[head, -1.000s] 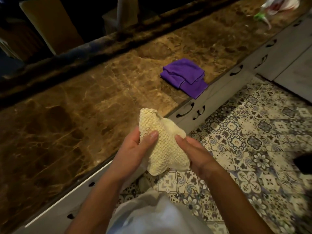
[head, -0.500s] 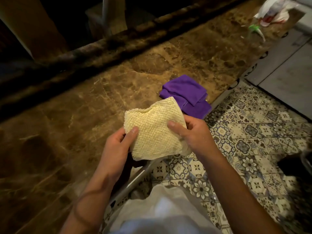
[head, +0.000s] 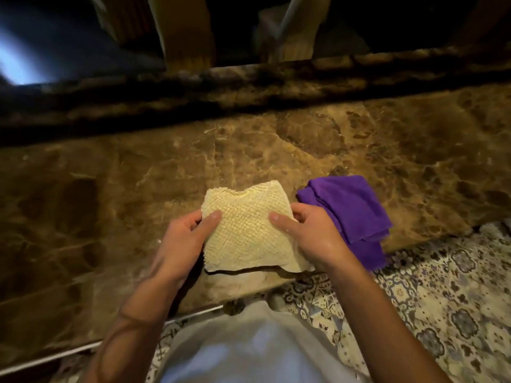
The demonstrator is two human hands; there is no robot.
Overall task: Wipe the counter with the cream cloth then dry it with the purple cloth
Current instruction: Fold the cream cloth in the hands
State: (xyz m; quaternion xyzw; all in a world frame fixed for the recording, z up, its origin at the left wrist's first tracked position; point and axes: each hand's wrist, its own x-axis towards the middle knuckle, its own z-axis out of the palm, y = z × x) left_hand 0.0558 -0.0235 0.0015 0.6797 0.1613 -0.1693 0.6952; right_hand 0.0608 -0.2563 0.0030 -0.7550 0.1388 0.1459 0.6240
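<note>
I hold the cream cloth [head: 246,228], a knobbly waffle-textured square, spread flat just above the near part of the brown marble counter [head: 138,167]. My left hand [head: 184,241] pinches its left edge, thumb on top. My right hand [head: 312,236] grips its right edge the same way. The purple cloth [head: 351,208] lies folded on the counter right beside my right hand, with one corner hanging over the front edge.
A raised dark marble ledge [head: 249,87] runs along the back of the counter, with wooden furniture legs [head: 188,31] behind it. Patterned floor tiles [head: 442,299] lie to the lower right. My white top [head: 249,349] fills the bottom centre.
The cream cloth went from bunched over the floor to spread flat over the counter. Both hands moved forward with it, and my view turned square to the counter.
</note>
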